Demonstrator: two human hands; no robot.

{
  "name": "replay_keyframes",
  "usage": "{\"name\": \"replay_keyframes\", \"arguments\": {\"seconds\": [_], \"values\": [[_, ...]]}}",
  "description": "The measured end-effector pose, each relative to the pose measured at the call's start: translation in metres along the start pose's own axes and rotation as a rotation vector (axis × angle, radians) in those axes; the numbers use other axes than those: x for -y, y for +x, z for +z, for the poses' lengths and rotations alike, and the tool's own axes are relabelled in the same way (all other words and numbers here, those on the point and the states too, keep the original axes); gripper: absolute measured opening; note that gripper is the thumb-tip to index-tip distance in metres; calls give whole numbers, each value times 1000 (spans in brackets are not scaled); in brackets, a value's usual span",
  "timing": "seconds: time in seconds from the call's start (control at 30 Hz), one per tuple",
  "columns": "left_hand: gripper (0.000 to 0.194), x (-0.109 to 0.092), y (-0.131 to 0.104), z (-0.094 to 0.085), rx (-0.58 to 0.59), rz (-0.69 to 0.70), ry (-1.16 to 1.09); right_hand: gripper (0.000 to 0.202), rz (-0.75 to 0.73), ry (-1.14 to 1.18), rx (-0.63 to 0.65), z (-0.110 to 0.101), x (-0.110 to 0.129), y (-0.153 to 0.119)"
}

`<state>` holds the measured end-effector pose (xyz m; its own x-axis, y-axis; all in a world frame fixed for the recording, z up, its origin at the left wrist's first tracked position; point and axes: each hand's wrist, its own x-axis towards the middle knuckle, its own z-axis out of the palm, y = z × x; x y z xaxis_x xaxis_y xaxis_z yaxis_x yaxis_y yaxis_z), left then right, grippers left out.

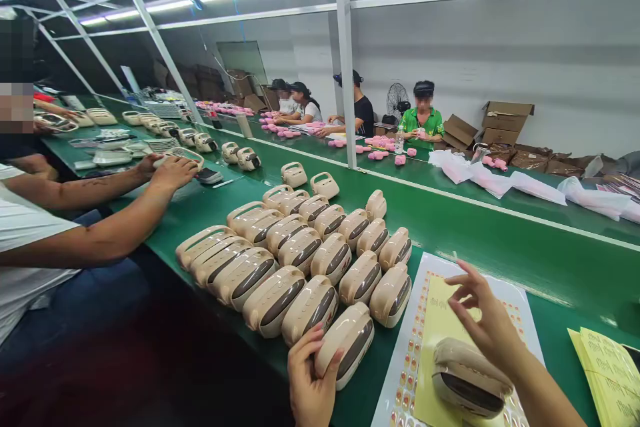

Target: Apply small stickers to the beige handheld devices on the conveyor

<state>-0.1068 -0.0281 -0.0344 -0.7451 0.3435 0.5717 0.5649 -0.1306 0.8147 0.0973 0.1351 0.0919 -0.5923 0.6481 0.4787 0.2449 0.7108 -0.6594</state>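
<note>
My left hand [314, 373] is closed around the near end of a beige plastic casing [346, 345] with a dark oval panel, at the front of several rows of like casings [300, 247]. My right hand [480, 313] is raised over a yellow label sheet [430, 320], its fingers apart. A tiny pale piece [455, 255] shows at a fingertip; I cannot make out what it is. Below that hand, another beige casing [470, 377] lies on the yellow sheet. Under both is a white sheet [400, 353] with rows of small orange stickers.
More yellow label sheets [607, 373] lie at the right on the green bench [500, 240]. At the left, a co-worker's hands [173, 170] hold a beige frame. White bags [493, 180] and pink items [380, 143] lie beyond, where other people sit. A metal post [345, 60] stands mid-bench.
</note>
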Motion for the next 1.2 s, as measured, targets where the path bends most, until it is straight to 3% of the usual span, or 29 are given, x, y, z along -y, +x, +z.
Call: {"name": "replay_keyframes", "arguments": {"seconds": [0.13, 0.23, 0.3, 0.37, 0.47, 0.57, 0.67, 0.77, 0.87, 0.97, 1.07, 1.2], "values": [[43, -3, 22, -20, 216, 286, 20, 56, 289, 128, -143, -6, -80, -1], [39, -29, 80, -14, 276, 395, 134, 63, 483, 218, -163, 12, -129, -13], [35, -50, 133, 16, 426, 283, 361, 62, 526, 246, -171, 27, -147, -22], [34, -63, 185, 65, 727, 112, 691, 58, 531, 244, -155, 37, -154, -28], [32, -58, 242, 147, 831, 14, 827, 52, 542, 213, -117, 43, -153, -32], [31, -37, 264, 203, 889, -65, 945, 50, 543, 202, -120, 44, -152, -33], [31, -24, 266, 228, 928, -99, 1015, 50, 529, 223, -126, 46, -156, -34], [31, -29, 262, 235, 966, -70, 1032, 50, 514, 249, -158, 48, -160, -37], [30, -48, 251, 234, 995, 39, 988, 52, 503, 283, -213, 50, -164, -38], [27, -78, 228, 221, 996, 240, 887, 58, 551, 339, -213, 50, -159, -31], [24, -113, 193, 199, 995, 506, 760, 69, 593, 433, -216, 46, -131, -8], [25, -154, 144, 170, 1002, 795, 583, 72, 419, 777, -300, 24, -59, 39]]}}
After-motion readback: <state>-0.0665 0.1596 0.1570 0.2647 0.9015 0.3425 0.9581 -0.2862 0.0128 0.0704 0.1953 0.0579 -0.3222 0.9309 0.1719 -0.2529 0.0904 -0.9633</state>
